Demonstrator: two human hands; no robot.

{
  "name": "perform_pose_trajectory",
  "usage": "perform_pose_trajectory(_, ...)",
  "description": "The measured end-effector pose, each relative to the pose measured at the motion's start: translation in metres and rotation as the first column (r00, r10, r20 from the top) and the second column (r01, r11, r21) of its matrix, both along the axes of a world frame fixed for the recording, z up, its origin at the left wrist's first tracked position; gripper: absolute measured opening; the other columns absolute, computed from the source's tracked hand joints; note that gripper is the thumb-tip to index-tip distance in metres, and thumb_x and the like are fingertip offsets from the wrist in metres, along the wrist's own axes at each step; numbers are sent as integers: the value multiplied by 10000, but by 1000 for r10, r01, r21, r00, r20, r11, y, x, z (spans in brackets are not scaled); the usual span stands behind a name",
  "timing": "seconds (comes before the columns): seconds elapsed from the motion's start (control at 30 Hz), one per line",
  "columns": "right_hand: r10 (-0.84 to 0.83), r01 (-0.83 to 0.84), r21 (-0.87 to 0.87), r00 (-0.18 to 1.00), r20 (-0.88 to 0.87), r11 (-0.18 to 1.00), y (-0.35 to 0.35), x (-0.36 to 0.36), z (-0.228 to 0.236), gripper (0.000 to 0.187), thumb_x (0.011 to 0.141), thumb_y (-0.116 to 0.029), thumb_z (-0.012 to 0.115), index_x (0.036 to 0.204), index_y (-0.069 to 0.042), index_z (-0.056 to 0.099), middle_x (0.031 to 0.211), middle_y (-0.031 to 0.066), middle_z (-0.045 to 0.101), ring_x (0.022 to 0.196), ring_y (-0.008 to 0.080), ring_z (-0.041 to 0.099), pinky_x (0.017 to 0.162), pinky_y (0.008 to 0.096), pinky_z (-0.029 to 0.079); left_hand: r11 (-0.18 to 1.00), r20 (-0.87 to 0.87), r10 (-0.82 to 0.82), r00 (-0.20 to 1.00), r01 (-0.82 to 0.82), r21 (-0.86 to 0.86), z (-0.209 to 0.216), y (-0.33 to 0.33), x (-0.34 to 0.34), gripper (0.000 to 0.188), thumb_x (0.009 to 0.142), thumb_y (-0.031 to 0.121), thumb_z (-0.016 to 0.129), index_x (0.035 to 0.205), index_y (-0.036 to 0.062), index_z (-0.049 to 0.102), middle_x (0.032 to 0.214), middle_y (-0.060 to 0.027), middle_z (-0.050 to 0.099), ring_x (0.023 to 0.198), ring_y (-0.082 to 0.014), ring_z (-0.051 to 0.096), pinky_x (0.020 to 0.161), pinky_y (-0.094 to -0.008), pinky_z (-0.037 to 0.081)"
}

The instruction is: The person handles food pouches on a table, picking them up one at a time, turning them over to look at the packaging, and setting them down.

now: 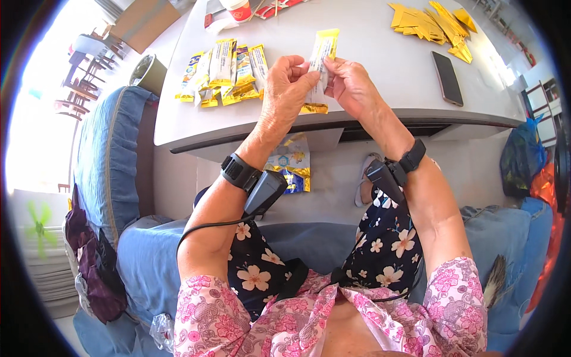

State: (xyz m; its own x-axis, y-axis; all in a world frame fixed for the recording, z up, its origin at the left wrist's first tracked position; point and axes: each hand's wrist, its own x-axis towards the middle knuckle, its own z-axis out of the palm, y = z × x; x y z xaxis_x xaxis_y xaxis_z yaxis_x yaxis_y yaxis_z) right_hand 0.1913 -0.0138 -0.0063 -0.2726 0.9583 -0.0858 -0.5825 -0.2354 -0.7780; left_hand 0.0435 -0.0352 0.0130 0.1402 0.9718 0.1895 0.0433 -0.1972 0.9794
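Note:
Over the near edge of the white table, a long slim sachet [325, 50] with gold ends and a pale middle is held upright between my two hands. My left hand [284, 89] pinches its left side with thumb and fingers. From the right, my right hand [351, 86] grips the opposite edge, its fingers partly behind the packet. What is inside the sachet cannot be seen. To the left of my left hand lies a heap of similar yellow and white sachets [222, 64], piled loosely on one another.
On the white table [380, 71] lie a dark phone [446, 78] and a stack of folded gold pieces [419, 25] at the far right. A red and white cup [238, 10] stands at the back. Below the table edge is a printed bag [291, 160]; a bin [148, 72] stands left.

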Motion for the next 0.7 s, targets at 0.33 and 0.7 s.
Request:
perform_pose_trajectory(0.33, -223, 222, -34, 943, -245, 974, 0, 5, 5, 267, 932, -90, 424, 1126, 94, 430, 1080, 210, 558, 976, 312, 587, 873, 413, 489, 998, -296, 49, 954, -54, -11, -5, -9, 10, 662, 707, 240, 756, 1152, -120, 423, 958, -189, 586, 864, -207, 593, 753, -307, 488)
perform_pose_trajectory(0.7, -195, 208, 32, 952, -236, 978, 0, 2, 5, 304, 919, -47, 433, 1185, 97, 399, 1078, 211, 555, 1001, 309, 577, 893, 422, 481, 996, -340, 60, 939, -33, 85, -29, -2, 13, 402, 755, 132, 680, 1043, -88, 507, 782, -104, 620, 697, -137, 596, 622, -257, 495)
